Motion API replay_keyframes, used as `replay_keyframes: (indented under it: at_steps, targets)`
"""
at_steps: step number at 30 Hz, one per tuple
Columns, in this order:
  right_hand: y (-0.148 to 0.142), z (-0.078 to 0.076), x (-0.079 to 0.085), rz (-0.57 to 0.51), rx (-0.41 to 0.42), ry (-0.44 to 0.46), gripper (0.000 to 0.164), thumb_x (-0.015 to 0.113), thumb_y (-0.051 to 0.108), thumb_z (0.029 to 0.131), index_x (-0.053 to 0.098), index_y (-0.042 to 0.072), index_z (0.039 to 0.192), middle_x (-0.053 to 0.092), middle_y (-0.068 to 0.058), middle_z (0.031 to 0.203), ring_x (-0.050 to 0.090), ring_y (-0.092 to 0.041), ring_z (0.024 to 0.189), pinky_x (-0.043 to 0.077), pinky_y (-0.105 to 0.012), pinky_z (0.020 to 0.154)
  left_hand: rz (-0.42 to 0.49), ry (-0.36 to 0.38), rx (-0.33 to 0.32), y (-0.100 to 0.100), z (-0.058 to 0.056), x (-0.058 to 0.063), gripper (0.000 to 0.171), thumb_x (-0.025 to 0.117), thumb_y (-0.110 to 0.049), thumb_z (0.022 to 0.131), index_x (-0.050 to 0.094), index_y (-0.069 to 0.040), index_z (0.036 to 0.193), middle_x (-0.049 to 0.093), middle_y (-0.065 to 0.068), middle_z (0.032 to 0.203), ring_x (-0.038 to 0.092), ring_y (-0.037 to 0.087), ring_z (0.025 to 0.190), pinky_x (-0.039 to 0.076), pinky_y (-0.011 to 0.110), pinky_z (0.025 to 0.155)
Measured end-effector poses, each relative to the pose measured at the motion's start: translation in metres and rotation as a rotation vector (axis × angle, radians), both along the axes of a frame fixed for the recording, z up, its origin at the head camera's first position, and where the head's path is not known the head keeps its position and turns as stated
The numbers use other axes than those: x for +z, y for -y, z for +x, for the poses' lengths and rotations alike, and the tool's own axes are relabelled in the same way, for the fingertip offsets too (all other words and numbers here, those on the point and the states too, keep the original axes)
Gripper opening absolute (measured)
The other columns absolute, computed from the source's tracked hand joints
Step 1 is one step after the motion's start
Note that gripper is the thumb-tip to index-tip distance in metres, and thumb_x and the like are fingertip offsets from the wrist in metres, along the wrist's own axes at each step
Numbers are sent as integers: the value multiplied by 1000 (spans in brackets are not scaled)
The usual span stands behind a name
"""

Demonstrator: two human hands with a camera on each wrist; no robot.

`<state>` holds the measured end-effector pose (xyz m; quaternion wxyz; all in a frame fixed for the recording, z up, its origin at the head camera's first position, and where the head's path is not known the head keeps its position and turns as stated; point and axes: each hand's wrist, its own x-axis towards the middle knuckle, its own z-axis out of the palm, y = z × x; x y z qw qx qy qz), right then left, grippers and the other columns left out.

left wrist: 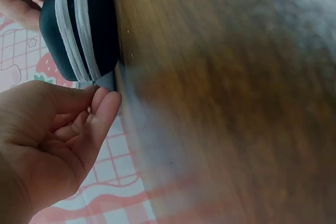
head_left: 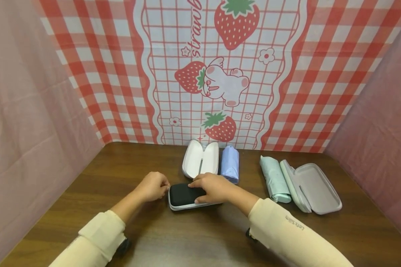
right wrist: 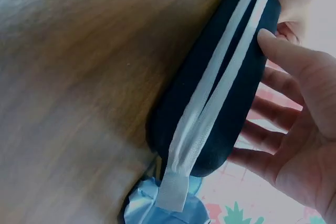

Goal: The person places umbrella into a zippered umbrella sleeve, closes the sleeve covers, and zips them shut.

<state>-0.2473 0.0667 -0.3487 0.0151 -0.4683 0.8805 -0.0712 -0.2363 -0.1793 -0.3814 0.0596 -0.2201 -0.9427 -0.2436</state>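
A black zip case with white zipper tape lies flat on the table in the head view. At its left end my left hand pinches the small zipper pull between thumb and fingertip. My right hand holds the case from above, with the thumb on its near side and the fingers over the lid. Seen from the right wrist, the two zipper tapes stand apart with a dark gap, converging near a white fabric tab at the right end.
Behind the black case stand an open white case and a blue wrapped bundle. Farther right lie a pale green wrapped bundle and an open grey-lined case. A checked strawberry cloth hangs at the table's back.
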Motion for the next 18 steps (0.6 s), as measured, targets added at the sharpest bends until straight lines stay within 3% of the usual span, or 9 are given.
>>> replay_keyframes:
  at_steps: [10, 18]
  targets:
    - [2, 6, -6, 73, -15, -144, 48, 68, 36, 90, 61, 13, 132, 61, -8, 125, 59, -26, 104, 52, -41, 83, -124, -126, -28, 3, 4, -3, 20, 69, 0, 77, 65, -11, 62, 58, -9, 59, 53, 9, 58, 48, 30, 57]
    - [9, 6, -4, 149, -24, -163, 53, 74, 44, 83, 60, 16, 125, 63, -5, 118, 59, -25, 98, 53, -42, 72, -102, -133, 32, 0, 10, -6, 19, 70, -1, 77, 65, -12, 63, 60, -8, 61, 56, 11, 60, 50, 33, 58]
